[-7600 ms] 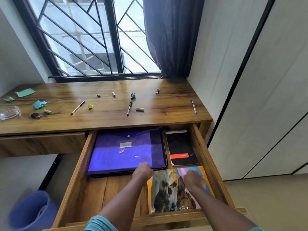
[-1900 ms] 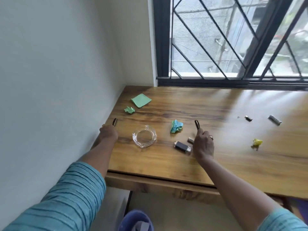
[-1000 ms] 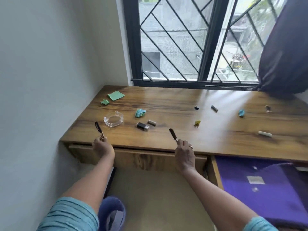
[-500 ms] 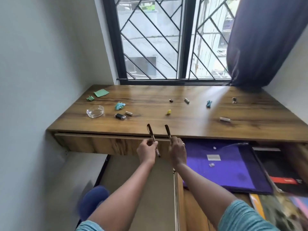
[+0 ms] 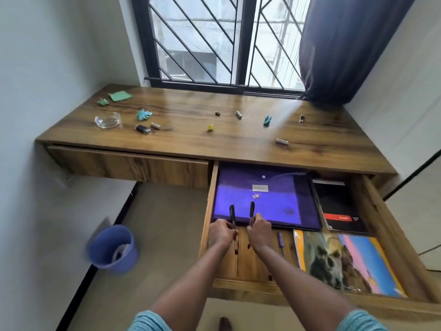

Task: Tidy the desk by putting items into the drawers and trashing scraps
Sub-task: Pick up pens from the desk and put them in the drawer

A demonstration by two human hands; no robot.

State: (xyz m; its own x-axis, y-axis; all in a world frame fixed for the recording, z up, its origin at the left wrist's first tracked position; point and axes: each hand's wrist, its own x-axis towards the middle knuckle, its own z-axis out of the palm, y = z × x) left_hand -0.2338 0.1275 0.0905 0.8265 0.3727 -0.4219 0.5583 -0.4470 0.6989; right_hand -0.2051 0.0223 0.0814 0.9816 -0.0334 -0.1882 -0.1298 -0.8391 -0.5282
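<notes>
The right drawer (image 5: 391, 237) of the wooden desk (image 5: 238, 142) is pulled out. My left hand (image 5: 222, 234) grips a black pen (image 5: 232, 217) and my right hand (image 5: 259, 231) grips a second black pen (image 5: 251, 212), both low over the drawer's front left part, pen tips pointing away over a purple folder (image 5: 281, 201). A blue pen (image 5: 280, 242) lies on the drawer floor just right of my right hand. Paper scraps lie on the desktop: green (image 5: 120, 96), teal (image 5: 144, 114), yellow (image 5: 210, 127).
A black notebook (image 5: 338, 206) and a colourful book (image 5: 346, 261) fill the drawer's right side. A glass ashtray (image 5: 107, 119), a lighter (image 5: 142, 129) and small caps sit on the desk. The left drawer (image 5: 128, 163) is closed. A blue bin (image 5: 112, 247) stands on the floor.
Both hands carried the pens from the desk's left end, across its front edge and down into the open right drawer. My view has swung right and downward.
</notes>
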